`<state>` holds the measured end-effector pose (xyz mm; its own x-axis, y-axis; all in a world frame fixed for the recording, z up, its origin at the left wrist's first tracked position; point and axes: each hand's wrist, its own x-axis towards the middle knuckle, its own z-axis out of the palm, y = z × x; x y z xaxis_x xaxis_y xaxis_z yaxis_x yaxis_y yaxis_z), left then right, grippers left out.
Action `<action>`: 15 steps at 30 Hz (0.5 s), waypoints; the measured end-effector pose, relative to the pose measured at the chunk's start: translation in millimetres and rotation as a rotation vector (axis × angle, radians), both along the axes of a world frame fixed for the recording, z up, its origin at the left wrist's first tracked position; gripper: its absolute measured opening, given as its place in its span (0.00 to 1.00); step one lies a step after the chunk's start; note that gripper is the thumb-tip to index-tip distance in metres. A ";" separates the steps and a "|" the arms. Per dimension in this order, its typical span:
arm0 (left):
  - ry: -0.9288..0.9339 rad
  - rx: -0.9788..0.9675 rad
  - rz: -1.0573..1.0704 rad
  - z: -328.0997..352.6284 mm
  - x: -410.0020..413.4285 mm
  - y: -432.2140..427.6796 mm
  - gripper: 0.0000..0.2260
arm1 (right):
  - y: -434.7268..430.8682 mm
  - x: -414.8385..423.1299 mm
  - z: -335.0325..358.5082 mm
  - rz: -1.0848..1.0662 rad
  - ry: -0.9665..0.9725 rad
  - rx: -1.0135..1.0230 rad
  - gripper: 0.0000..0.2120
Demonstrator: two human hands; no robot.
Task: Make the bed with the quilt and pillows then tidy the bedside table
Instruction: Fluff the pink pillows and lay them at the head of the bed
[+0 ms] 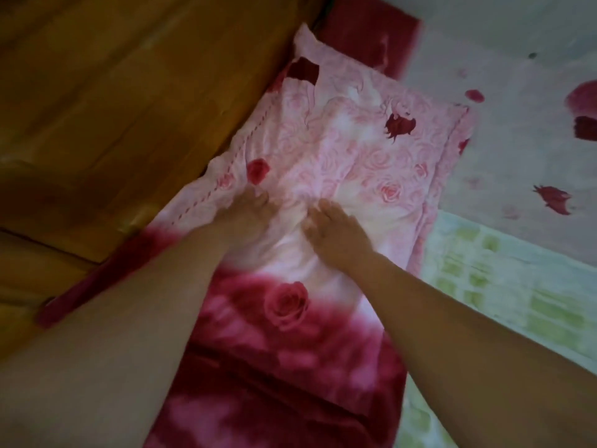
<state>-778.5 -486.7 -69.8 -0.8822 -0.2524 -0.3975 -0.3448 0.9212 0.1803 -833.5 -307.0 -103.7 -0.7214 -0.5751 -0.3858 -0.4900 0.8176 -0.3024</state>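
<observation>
A pink pillow (355, 147) with a rose print lies against the wooden headboard (129, 92), its near end shading into dark red. My left hand (245, 211) presses flat on the pillow near its stitched left edge. My right hand (336, 231) lies palm down beside it, fingers spread on the white middle of the cloth. The two hands are a short gap apart. The frame is blurred, so fine finger positions are unclear.
A pale sheet (517, 76) with dark red rose petals covers the bed to the right. A green and white checked cloth (504, 286) lies at the lower right. A dark red fabric corner (371, 37) shows beyond the pillow.
</observation>
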 end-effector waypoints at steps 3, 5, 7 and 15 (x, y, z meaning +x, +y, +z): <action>0.144 0.043 0.019 27.3 17.3 -4.7 0.31 | 1.8 25.6 21.8 -0.153 0.044 -0.222 0.42; 0.419 0.022 0.129 38.7 53.6 5.2 0.35 | 2.3 70.5 42.6 -0.211 0.223 -0.463 0.33; 0.556 -0.192 0.074 33.9 90.4 18.6 0.34 | 10.7 108.3 38.1 -0.127 0.357 -0.524 0.30; 0.324 -0.281 0.127 13.2 96.7 -0.7 0.27 | -13.7 122.5 23.2 -0.073 0.455 -0.379 0.28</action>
